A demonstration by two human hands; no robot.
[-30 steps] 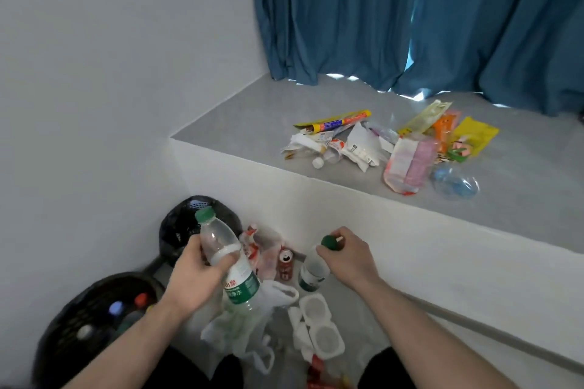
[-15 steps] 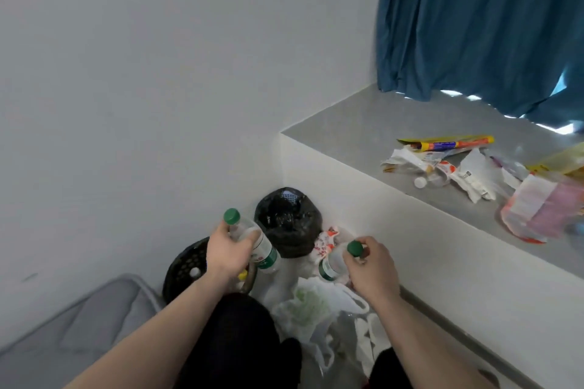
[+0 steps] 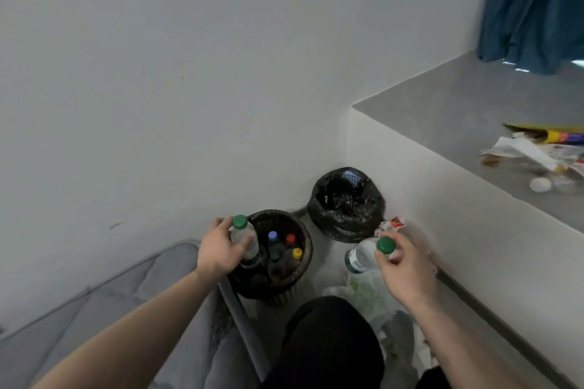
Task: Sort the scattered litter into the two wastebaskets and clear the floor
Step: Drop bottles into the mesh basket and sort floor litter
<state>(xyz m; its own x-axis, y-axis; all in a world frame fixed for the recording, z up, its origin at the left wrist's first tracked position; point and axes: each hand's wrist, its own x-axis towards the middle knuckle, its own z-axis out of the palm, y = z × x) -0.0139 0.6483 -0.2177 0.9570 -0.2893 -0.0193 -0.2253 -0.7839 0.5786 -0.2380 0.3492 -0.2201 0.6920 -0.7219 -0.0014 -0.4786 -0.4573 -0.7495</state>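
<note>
A: Start with what is nearest you.

B: Your knee in black fabric sits at the bottom, with a grey quilted mat to its left and a crumpled white plastic bag on the floor to its right.

A: And your hands?

B: Your left hand is wrapped closed around a clear plastic bottle with a green cap, holding it upright over the rim of the nearer wastebasket. Your right hand is curled shut on a second green-capped bottle, which is tilted, cap toward you, above the white bag.

A: What is in that nearer basket?

B: Several bottles stand in it; you can see blue, red, yellow and dark green caps. Your bottle is at its left edge.

A: Farther on?

B: The second wastebasket, lined with a black bag, stands just behind and to the right, against the white step. A red-and-white wrapper lies beside it. Up on the grey ledge, more litter is piled at the right edge: wrappers and a white cap. A blue curtain hangs beyond.
</note>
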